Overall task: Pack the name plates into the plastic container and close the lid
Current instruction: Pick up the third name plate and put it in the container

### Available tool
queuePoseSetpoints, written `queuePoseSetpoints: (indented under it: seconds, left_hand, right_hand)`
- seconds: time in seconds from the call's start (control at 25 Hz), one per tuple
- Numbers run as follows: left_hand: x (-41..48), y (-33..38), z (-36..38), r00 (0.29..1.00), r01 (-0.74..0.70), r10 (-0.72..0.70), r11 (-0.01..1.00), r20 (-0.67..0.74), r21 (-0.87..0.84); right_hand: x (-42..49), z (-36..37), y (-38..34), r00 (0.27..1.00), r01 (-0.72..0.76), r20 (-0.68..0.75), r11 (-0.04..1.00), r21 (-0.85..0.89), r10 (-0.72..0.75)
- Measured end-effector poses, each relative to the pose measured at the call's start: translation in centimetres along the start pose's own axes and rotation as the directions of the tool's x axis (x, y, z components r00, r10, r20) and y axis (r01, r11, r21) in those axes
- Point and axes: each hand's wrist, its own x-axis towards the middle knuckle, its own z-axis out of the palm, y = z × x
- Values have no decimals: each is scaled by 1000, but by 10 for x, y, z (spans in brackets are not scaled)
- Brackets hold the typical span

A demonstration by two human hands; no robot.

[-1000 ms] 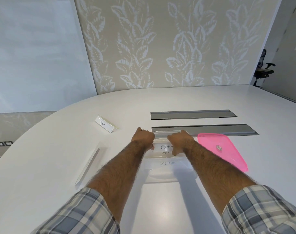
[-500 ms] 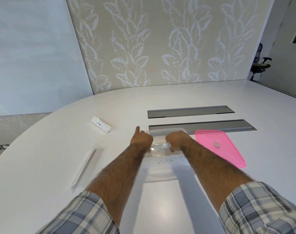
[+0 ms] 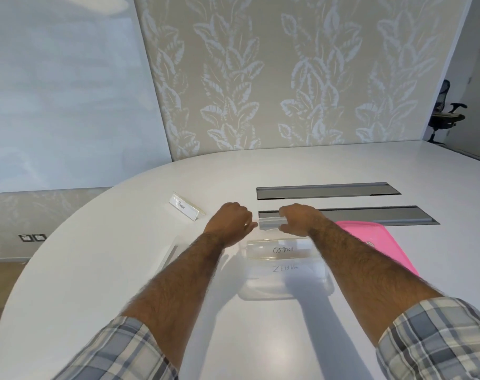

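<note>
A clear plastic container (image 3: 285,296) stands on the white table in front of me. Inside it lie two clear name plates, one marked OSTRICH (image 3: 282,250) and one marked ZEBRA (image 3: 285,268) nearer to me. My left hand (image 3: 229,223) and my right hand (image 3: 299,219) hover at the container's far rim, fingers loosely curled and off the OSTRICH plate. Whether they touch the rim I cannot tell. The pink lid (image 3: 370,237) lies flat to the right of the container, partly behind my right forearm. A third name plate (image 3: 184,207) stands at the far left, and a fourth (image 3: 169,255) lies flat beside my left forearm.
Two grey cable slots (image 3: 326,190) (image 3: 370,215) are set into the table (image 3: 96,270) beyond the container. The table's curved edge runs along the left. A leaf-patterned wall stands behind, and an office chair (image 3: 444,116) at the far right.
Both hands have let go of the OSTRICH plate, which now rests in the container, and have moved away from me to the far rim.
</note>
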Motion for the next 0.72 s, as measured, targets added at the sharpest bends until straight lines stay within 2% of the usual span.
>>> queuePoseSetpoints:
  seconds: [0.08,0.16,0.24,0.36,0.44,0.52,0.72]
  left_hand:
    - [-17,-25,-12,997,19,-19,1000,-76,-4]
    - [-40,-57,-20,995,78,-78,997,-55,-2]
    - [-65,-91,-23,983,179,-180,984,24,7]
    - [-102,-137,-19,915,369,-354,928,193,-47]
    - [-120,-163,-18,878,418,-392,907,276,-43]
    - [-131,-185,-16,875,389,-357,920,326,-38]
    - [-147,-214,0,913,200,-162,978,375,-63]
  right_hand:
    - [4,-10,-12,1000,-5,-24,1000,26,5]
    - [8,-20,-32,998,-4,-62,997,71,9]
    - [14,-29,-59,996,14,-88,996,87,-7]
    - [23,-35,-111,996,52,-82,997,62,-47]
    - [29,-32,-152,996,62,-59,997,53,-59]
    - [36,-21,-195,999,43,-15,997,65,-42]
    - [43,14,-289,994,-74,94,989,125,63]
